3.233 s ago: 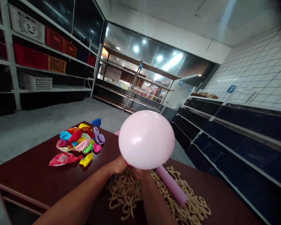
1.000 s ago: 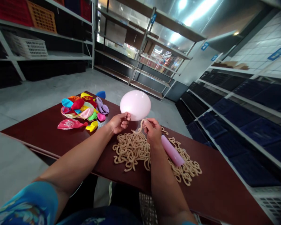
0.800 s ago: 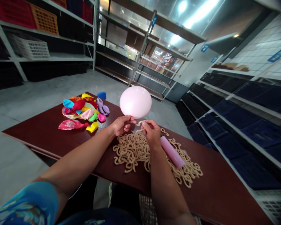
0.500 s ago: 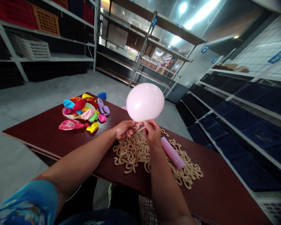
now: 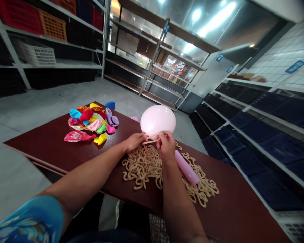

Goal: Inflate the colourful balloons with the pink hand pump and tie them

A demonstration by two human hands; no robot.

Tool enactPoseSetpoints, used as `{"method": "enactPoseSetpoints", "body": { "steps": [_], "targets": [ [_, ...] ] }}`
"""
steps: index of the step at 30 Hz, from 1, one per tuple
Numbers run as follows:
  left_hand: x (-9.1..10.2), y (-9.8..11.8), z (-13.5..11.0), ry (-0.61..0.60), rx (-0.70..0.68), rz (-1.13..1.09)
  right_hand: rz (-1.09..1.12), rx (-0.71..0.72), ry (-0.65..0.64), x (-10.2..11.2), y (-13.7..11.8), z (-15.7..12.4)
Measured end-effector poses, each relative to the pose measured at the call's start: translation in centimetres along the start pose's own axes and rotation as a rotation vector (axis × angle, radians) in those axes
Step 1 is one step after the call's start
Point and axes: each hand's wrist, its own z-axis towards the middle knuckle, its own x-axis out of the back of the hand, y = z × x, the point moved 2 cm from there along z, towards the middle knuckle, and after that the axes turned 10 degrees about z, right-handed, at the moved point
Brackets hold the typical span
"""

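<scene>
A blown-up pale pink balloon (image 5: 158, 119) stands just beyond my two hands, its lower end near my fingertips. Between the hands runs a beige cord (image 5: 150, 142), stretched across the bottom of the balloon. My left hand (image 5: 136, 141) pinches one end of it. Closed fingers of my right hand (image 5: 166, 145) grip the other end; the balloon's neck is hidden behind them. Below lies a pile of curly beige cords (image 5: 144, 165). A pink cylinder (image 5: 186, 167), perhaps a hand pump, rests on the pile beside my right forearm.
Several flat coloured balloons (image 5: 87, 118) lie heaped on the left of the dark red table (image 5: 40, 141). A pink round thing (image 5: 134, 118) shows at the far table edge. Shelves with crates (image 5: 43, 55) stand left, bare racks behind, dark bins (image 5: 273, 145) right.
The balloon has dropped lower and sits closer behind my hands. My hands have moved slightly apart, and the beige cord is now pulled straighter between them.
</scene>
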Motion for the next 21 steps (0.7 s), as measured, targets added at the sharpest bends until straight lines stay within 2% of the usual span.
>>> {"method": "enactPoseSetpoints", "body": {
  "steps": [5,10,12,14,17,19,21],
  "targets": [
    [0.6,0.4,0.1,0.153,-0.224,0.353,-0.063,0.174,0.026,-0.5,-2.1,-0.4],
    [0.5,1.4,-0.5,0.219,-0.341,0.364,-0.404,0.441,-0.072,-3.2,-4.1,-1.0],
    [0.4,1.4,-0.6,0.229,-0.323,0.299,-0.569,0.525,-0.16,-5.0,-4.4,-0.3],
    [0.3,1.2,-0.5,0.211,-0.267,0.209,-0.755,0.561,-0.32,-7.1,-4.4,1.1],
    [-0.2,0.7,-0.2,0.115,-0.131,0.053,-0.946,0.609,-0.579,-10.0,-4.9,3.6],
    [-0.4,0.6,0.0,0.053,-0.04,-0.102,-0.983,0.687,-0.631,-11.2,-5.9,4.7],
    [-0.4,0.9,0.0,0.008,0.036,-0.306,-0.947,0.761,-0.604,-11.6,-6.9,4.7]
  ]
}}
